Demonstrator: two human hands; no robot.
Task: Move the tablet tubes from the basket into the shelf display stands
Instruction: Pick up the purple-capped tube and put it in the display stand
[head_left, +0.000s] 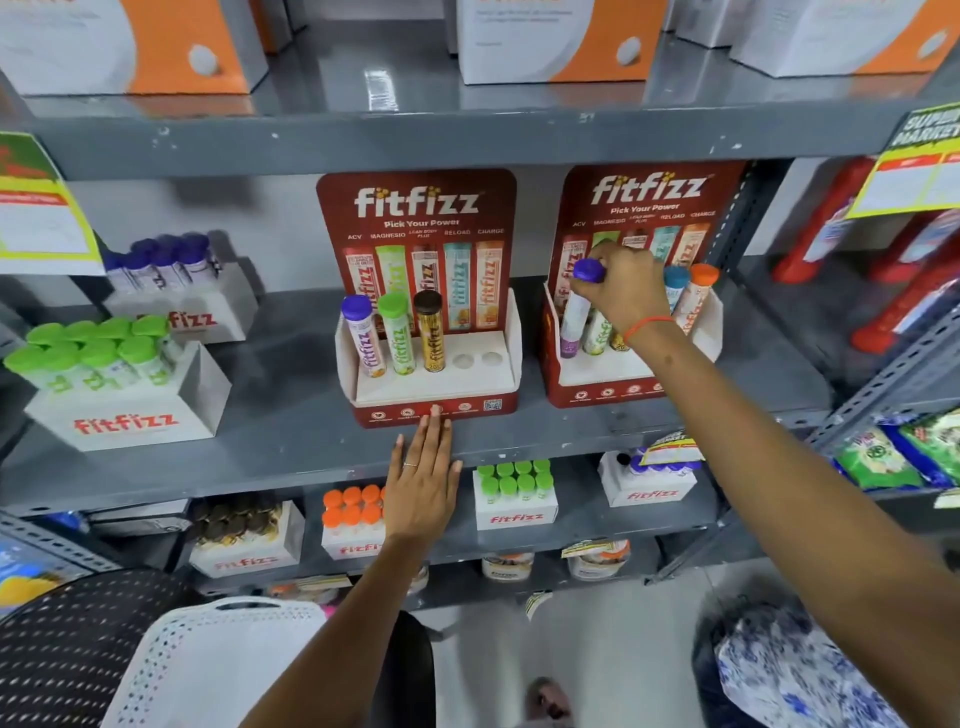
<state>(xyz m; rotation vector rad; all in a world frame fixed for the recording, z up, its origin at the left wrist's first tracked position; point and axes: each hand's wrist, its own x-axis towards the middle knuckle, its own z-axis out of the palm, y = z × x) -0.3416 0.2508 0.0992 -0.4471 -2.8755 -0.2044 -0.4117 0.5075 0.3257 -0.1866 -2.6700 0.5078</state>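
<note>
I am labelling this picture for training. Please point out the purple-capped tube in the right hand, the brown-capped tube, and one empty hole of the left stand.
purple-capped tube (575, 317): head view, white body below the hand.
brown-capped tube (427, 302): head view, cap.
empty hole (463, 360): head view, hole's centre.

One wide-angle view from the person's head looks forward and down, close to a grey shelf (291, 431) that fills the far part. Both forearms reach in from the near edge, with the floor (613, 644) below.
</note>
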